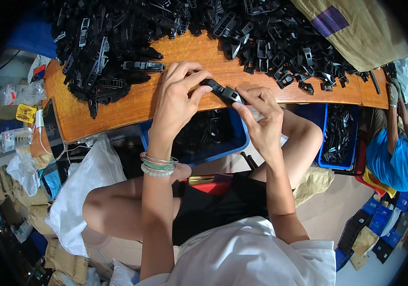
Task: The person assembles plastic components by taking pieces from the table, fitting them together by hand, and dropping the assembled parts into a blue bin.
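Note:
Over the table's near edge, both my hands are closed on black plastic pieces. My left hand (177,93) pinches a slim black plastic part (212,86) between thumb and fingers. My right hand (262,113) grips a small black plastic cap (232,95) at the right end of that part. The two pieces meet end to end; whether they are locked together I cannot tell. To the left lies a heap of long black plastic parts (96,57), with one long part (143,66) near my left hand. Small black caps (280,52) are heaped at the far right.
Below the edge of the wooden table (94,117) stands a blue crate (241,125) holding black parts. Another blue bin (340,166) is at the right, near a person in a blue shirt (394,159). Plastic bottles (15,139) and a white sack (87,186) sit left.

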{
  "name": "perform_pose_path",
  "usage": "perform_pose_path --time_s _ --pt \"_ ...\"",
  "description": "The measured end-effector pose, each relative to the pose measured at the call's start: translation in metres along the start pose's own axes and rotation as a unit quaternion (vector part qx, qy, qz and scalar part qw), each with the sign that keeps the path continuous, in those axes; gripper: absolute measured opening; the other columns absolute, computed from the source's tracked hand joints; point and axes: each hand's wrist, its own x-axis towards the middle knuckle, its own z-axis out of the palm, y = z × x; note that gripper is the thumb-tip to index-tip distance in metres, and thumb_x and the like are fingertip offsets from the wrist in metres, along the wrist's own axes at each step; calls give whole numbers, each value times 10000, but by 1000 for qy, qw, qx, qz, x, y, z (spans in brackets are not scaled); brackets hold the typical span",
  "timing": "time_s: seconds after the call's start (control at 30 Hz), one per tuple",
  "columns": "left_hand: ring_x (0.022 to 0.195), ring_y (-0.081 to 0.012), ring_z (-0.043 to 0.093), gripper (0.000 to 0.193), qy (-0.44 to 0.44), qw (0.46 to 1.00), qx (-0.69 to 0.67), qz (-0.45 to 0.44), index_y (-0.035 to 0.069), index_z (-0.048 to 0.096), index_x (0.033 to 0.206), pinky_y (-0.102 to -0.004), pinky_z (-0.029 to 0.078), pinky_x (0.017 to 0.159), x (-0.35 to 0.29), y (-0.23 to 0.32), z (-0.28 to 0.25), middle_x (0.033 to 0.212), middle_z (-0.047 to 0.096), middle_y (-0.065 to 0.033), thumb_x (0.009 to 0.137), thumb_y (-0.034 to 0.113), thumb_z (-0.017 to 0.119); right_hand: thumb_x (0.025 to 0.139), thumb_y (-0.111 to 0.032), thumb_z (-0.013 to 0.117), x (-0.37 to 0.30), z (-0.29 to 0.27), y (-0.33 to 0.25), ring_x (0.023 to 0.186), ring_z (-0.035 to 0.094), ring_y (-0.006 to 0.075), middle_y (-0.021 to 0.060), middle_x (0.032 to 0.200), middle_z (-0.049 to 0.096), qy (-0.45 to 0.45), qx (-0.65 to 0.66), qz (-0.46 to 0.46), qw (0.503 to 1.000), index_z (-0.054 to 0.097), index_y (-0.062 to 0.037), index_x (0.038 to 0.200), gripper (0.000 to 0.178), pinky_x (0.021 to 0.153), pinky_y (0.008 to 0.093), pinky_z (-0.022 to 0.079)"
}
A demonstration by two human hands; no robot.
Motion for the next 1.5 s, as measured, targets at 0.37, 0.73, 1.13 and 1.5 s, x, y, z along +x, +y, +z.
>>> perform_pose_path --time_s 0.37,0.73,1.13,1.5 --pt "929 -249 549 236 37 998 -52 18 37 714 960 -348 463 801 -5 0 7 939 623 -85 760 -55 628 736 -92 745 4 19 -12 835 504 239 74 885 579 33 -136 -9 990 706 -14 1000 278 771 349 366" --pt "788 -298 550 248 200 945 260 5 28 663 1028 -394 465 719 -2 3 -28 816 544 -126 792 -10 599 800 -13 682 -49 3 -6 769 610 216 127 984 606 -176 8 66 982 670 14 1042 244 661 304 498" --pt "936 -271 533 210 40 967 234 93 53 698 911 -390 420 814 8 9 -21 970 588 -96 703 24 689 719 -177 743 50 21 20 919 491 275 99 921 540 181 -358 -64 914 682 -43 873 213 769 395 350" --pt "921 -270 563 229 61 998 21 -8 -15 683 941 -348 461 800 -10 4 -3 936 593 -107 716 -1 719 763 13 681 21 15 4 844 608 250 138 970 619 88 79 43 992 635 9 1007 248 780 312 484"
